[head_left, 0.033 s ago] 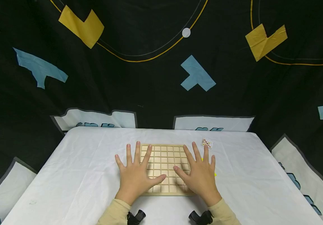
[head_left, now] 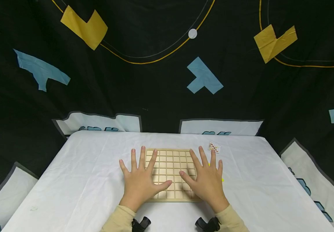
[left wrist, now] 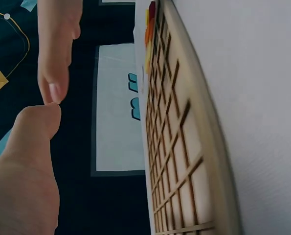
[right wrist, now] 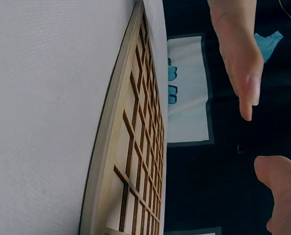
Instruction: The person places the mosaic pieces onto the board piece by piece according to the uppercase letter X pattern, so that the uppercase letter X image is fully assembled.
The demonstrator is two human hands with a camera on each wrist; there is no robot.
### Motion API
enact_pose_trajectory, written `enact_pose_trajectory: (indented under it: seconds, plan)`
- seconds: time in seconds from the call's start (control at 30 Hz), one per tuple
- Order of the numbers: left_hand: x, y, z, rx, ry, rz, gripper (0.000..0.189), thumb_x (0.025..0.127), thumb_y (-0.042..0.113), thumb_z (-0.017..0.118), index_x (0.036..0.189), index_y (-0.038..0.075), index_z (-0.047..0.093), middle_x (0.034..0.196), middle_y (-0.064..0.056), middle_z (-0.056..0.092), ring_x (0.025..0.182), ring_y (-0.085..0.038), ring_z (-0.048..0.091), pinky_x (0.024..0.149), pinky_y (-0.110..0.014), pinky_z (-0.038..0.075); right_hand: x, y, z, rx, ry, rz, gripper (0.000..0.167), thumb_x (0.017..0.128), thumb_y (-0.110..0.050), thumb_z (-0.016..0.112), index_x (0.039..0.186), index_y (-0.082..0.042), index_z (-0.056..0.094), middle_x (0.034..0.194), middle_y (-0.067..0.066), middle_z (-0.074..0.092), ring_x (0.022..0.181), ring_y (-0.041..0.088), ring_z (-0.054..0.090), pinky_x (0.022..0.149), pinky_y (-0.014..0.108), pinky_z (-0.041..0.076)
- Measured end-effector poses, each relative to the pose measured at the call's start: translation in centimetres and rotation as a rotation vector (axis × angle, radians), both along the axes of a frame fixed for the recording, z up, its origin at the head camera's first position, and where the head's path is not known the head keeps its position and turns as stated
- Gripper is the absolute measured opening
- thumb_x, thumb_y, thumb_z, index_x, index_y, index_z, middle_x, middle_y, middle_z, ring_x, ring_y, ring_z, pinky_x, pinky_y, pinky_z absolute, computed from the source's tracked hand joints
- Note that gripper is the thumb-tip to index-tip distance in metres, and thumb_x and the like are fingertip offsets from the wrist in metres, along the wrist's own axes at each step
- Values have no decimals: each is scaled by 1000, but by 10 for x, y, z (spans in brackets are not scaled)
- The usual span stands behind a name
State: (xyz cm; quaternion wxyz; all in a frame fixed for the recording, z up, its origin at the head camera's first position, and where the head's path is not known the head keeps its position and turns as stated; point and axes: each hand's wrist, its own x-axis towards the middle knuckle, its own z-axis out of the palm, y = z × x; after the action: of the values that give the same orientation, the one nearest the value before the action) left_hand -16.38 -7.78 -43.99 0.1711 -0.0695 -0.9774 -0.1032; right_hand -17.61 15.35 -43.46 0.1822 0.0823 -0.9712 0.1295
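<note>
Both hands lie flat, fingers straight and spread, gripping nothing. Left hand [head_left: 139, 180] covers the left edge of the wooden grid board [head_left: 169, 164]; right hand [head_left: 207, 180] covers its right edge. Thumbs angle inward over the board's near rows and stay apart. Judged: flat palms on either side would keep the board steady and square.

Board lies flat on the white cloth of the desk [head_left: 82, 180], midway between left and right edges, nearer the front edge. Its square cells show bare between the hands.

A small card with coloured squares [head_left: 214, 147] lies just past the right hand's fingertips, toward the far right. A yellow bit [head_left: 222, 180] peeks out beside the right hand; what it is cannot be told. Dark patterned curtain [head_left: 155, 96] hangs behind the far edge. Nothing blocks the board but the hands themselves.
</note>
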Motion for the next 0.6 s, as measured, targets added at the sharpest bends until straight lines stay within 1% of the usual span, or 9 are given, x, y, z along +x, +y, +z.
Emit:
enact_pose_trajectory:
  seconds: [0.13,0.2,0.33,0.43,0.5,0.6]
  plan:
    - [0,-2,-4,3,8,1,117,64,92,55,158,28,28,166,-18,18,151,-51,12,107,-85,7,-1,2,-1,10,6,1,84,86,-73,53,156,-31,32,166,6,25,153,45,7,115,72,16]
    - [0,-5,-7,-1,2,6,117,64,92,54,158,27,28,166,-17,18,151,-50,12,107,-84,8,-2,3,-2,16,9,2,84,87,-72,53,156,-29,33,165,7,26,152,45,9,115,71,19]
    - [0,-8,-10,7,-30,5,119,66,92,54,159,24,25,166,-17,14,152,-49,7,109,-83,5,-3,10,-4,8,-5,0,83,88,-71,53,156,-27,34,163,8,29,152,44,13,115,68,24]
    - [0,-12,-12,21,-51,2,120,66,91,55,159,21,25,166,-18,15,152,-49,7,110,-82,4,-4,18,-7,-12,-43,-7,81,90,-70,51,156,-26,33,163,9,30,152,43,14,115,68,24]
    - [2,-15,-15,28,-67,6,122,65,90,56,159,19,25,165,-19,17,152,-48,7,110,-82,5,-4,24,-9,-18,-63,-14,79,92,-68,51,156,-24,33,162,10,32,152,43,15,115,68,24]
    - [4,-20,-19,46,-101,7,124,65,90,58,159,16,24,165,-20,17,152,-48,7,111,-81,4,-6,37,-15,-17,-62,-29,76,93,-61,54,155,-19,36,159,13,37,149,45,21,113,68,27]
